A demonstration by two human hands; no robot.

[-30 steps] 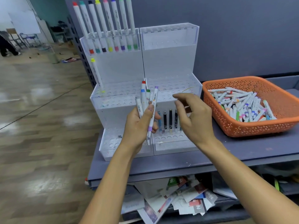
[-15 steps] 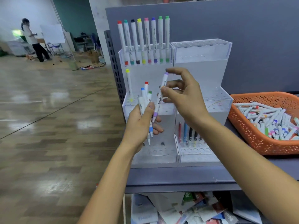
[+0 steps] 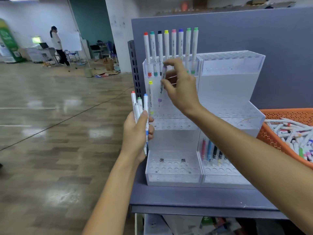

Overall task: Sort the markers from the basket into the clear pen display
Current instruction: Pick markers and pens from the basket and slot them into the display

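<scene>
Changed: purple marker (image 3: 161, 87) was pulled from the bunch (image 3: 139, 106) and lifted over the display (image 3: 228, 92) | right grip (image 3: 181, 89) is pinched on it | left grip (image 3: 137, 134) is wrapped round the bunch | next, likely: marker is dropped in a hole.

Orange perforated basket (image 3: 277, 134); purple-capped marker (image 3: 161, 85); grey shelf (image 3: 194, 200).

Centre frame, pinching a purple-tipped marker (image 3: 161, 87) tilted near upright in the right hand (image 3: 181, 89) before the clear display (image 3: 225, 92), just beside a standing yellow marker (image 3: 150, 95); lower left of that, gripping a bundle of markers (image 3: 145, 106) in the left hand (image 3: 137, 134); at the right edge, an orange basket (image 3: 269, 138) heaped with markers.
</scene>
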